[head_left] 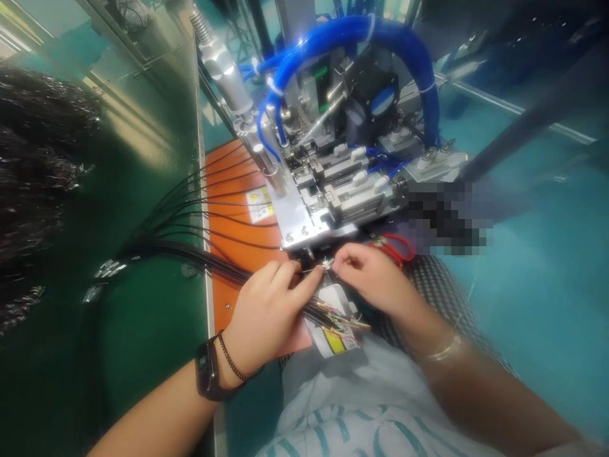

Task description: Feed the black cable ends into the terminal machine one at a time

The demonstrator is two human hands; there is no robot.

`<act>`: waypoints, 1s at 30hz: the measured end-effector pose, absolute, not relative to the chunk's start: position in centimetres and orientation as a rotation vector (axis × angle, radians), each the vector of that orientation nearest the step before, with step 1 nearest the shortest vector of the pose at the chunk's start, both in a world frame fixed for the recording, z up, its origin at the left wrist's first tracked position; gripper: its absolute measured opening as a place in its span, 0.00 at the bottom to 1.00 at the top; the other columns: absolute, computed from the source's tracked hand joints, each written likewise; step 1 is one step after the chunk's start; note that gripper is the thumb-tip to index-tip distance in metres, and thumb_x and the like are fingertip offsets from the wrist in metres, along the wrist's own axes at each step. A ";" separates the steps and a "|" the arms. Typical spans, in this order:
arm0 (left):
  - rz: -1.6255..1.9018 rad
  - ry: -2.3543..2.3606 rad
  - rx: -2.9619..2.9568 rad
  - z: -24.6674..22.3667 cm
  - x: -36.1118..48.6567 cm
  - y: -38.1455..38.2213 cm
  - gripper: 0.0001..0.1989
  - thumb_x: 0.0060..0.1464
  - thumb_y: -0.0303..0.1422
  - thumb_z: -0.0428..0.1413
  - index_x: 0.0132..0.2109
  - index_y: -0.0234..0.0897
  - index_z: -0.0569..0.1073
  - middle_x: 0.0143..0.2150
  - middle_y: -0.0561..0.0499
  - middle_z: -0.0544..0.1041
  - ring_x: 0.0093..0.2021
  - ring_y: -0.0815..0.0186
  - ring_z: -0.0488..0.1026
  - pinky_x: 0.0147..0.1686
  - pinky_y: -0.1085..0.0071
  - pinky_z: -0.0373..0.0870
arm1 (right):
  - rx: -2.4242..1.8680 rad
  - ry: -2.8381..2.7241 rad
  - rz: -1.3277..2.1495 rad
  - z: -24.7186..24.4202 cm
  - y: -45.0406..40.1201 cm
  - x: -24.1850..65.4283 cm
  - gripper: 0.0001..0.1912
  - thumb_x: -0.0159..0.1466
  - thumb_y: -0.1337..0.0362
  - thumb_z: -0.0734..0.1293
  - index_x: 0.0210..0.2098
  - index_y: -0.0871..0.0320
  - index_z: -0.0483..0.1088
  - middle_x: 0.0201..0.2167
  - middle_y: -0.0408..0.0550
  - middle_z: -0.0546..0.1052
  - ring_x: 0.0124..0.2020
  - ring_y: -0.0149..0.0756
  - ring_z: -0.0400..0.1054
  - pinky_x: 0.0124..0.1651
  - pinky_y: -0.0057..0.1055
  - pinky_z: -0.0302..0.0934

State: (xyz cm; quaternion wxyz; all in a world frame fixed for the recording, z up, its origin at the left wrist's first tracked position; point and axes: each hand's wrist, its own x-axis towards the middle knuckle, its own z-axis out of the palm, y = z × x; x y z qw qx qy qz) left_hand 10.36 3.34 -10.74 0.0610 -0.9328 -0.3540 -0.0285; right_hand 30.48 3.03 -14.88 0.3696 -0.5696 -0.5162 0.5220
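Note:
My left hand is closed around a bundle of black sheathed cables, which fans out across an orange mat. Stripped ends with coloured wires stick out past that hand, beneath my right hand. My right hand pinches a thin wire with a small bright metal end between thumb and forefinger. That pinch sits just in front of the metal plate of a pneumatic wire-processing machine. The fingertips partly hide the wire end.
Blue pneumatic tubing arches over the machine. A red wire loop lies to the right of my right hand. An ID badge hangs below my hands. A dark tangled mass sits on the green bench at left.

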 end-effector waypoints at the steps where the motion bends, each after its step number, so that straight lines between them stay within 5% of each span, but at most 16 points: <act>1: -0.073 -1.079 -2.818 -10.8 10.4 3.3 0.21 0.60 0.25 0.46 0.59 0.45 0.65 0.44 0.46 0.69 0.41 0.62 0.65 0.35 0.66 0.65 | -1.468 -1.324 1.331 -15.0 3.1 30.5 0.04 0.56 0.66 0.64 0.26 0.58 0.68 0.24 0.41 0.71 0.24 0.30 0.62 0.26 0.26 0.55; 30: 0.194 -1.167 -2.775 -9.6 12.0 3.0 0.25 0.58 0.24 0.45 0.61 0.47 0.59 0.44 0.47 0.67 0.38 0.59 0.63 0.36 0.63 0.67 | -1.375 -1.175 1.419 -16.4 3.7 30.0 0.07 0.58 0.60 0.65 0.30 0.58 0.69 0.27 0.43 0.72 0.28 0.32 0.64 0.31 0.29 0.59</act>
